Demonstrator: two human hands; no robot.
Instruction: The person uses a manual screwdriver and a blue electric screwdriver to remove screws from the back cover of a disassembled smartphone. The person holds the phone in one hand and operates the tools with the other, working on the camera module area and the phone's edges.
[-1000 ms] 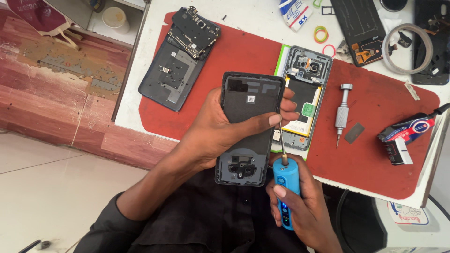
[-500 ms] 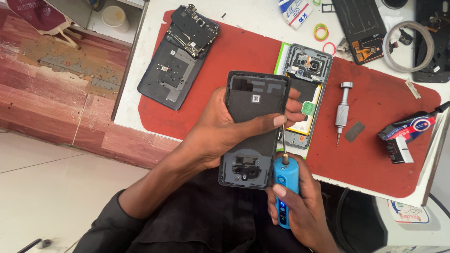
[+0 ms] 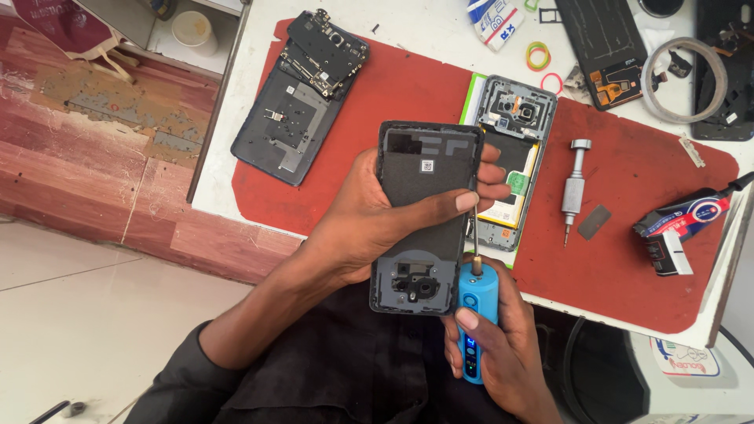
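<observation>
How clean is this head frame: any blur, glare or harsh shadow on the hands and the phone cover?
Head view: sharp overall, with no motion blur on the left hand or the right hand. The dark phone back cover shows only a soft sheen, no blown glare. Lighting is even and diffuse, with faint shadows on the red mat. The blue electric screwdriver is crisp; the frame edges bend slightly.

Blue-white packet [image 3: 495, 17] at table's top edge; small white label [image 3: 428, 166] on held cover
</observation>
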